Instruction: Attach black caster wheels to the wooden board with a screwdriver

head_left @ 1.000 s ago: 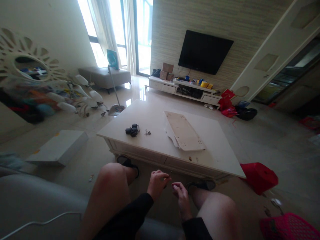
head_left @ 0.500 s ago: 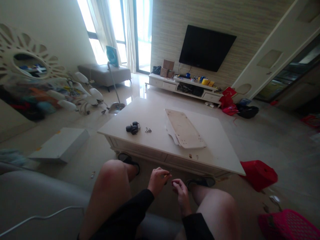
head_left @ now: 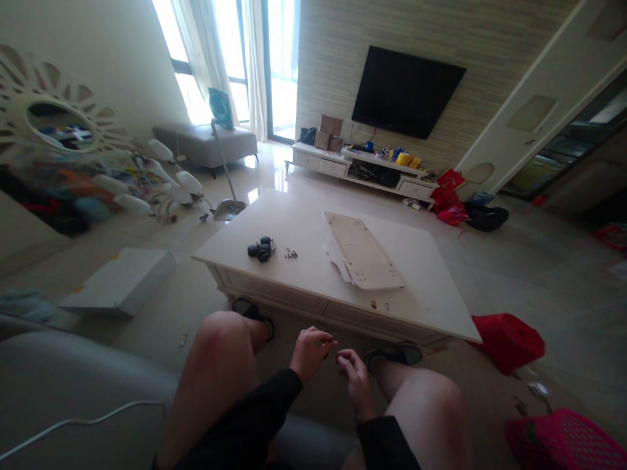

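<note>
Hands counted: two, both bare, dark sleeves at the wrists
Panel count: one white panel [head_left: 362, 251]
Wheels: a cluster of black wheels [head_left: 265, 253], at least three, exact number not readable as they overlap
Screws: one loose group of small dark screws [head_left: 291, 254], several, too small to count
Boxes: three brown boxes [head_left: 329, 134] on the low cabinet [head_left: 318, 166]; one white box [head_left: 120, 281] on the floor
Table: one white table [head_left: 428, 277], smooth top, panelled front; panel right of its middle, wheels and screws left of it
Room: pale glossy floor [head_left: 529, 274], one black television [head_left: 407, 91] on a striped wall, a grey bench [head_left: 210, 143] by the curtains, a red stool-like item [head_left: 509, 343] and a pink basket [head_left: 571, 444] at right
Left hand [head_left: 309, 352]: thumb and forefinger pinched on a small thin item [head_left: 335, 336], held above the gap between the knees, short of the table's near edge
Right hand [head_left: 353, 375]: fingers curled towards the thumb, just beside the left; whether it grips anything cannot be told
Item, appearance: slim, tiny, details blurred
Panel, appearance: flat, rounded corners, small dark holes near the ends
</note>
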### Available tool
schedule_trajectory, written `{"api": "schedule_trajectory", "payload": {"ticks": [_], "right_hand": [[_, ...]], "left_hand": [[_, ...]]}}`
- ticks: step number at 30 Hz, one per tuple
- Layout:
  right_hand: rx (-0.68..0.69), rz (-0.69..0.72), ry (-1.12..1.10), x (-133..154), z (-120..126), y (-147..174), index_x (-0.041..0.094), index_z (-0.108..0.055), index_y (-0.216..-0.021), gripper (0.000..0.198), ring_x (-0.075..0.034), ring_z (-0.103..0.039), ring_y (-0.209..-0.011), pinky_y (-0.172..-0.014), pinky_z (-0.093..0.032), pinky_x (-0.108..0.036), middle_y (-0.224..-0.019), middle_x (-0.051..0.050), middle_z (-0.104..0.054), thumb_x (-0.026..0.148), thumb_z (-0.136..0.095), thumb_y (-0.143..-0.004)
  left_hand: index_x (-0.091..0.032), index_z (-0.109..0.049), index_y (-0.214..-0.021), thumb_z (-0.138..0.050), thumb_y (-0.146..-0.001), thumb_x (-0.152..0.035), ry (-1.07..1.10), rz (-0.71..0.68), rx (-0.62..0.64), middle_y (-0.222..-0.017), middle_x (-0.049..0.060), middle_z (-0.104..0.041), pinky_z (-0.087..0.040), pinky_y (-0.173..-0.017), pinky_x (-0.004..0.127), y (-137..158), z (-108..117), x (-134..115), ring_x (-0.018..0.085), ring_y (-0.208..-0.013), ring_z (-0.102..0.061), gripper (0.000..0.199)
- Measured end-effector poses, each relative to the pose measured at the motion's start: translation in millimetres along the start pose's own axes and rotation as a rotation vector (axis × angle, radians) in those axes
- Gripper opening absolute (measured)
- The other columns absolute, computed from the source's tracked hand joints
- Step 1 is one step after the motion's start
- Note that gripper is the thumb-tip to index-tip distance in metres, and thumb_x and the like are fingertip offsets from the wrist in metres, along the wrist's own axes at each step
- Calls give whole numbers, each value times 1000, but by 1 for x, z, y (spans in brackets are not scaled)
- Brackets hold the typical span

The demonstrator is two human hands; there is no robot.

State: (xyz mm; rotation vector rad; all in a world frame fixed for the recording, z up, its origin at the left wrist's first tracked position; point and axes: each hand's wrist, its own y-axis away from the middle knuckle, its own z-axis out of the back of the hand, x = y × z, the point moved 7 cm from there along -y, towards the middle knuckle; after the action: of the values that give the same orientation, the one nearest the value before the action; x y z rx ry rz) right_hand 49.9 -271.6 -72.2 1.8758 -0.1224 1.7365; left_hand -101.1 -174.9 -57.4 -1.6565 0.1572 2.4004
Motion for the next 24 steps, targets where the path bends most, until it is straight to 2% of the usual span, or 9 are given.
{"api": "schedule_trajectory", "payload": {"ticks": [15,24], "right_hand": [[5,0,11,-3,0,0,23,-78,-77,41,-23,-64,-84,-73,-49,-33,-81,-4,-73,61,-84,-64],[7,6,18,-3,-1,1,22,-76,-77,39,-22,-64,-84,-73,-49,-32,-82,-4,-73,59,-82,-66]], "left_hand": [[-26,-90,-81,-89,-83,-26,3,-9,4,-84,6,-80,-49,-87,38,1,-2,4,24,-84,-71,2],[-25,-90,-83,-92,-83,-21,-50,-10,-5,-85,5,-81,-50,-86,36,1,-5,8,22,-85,-73,4]]}}
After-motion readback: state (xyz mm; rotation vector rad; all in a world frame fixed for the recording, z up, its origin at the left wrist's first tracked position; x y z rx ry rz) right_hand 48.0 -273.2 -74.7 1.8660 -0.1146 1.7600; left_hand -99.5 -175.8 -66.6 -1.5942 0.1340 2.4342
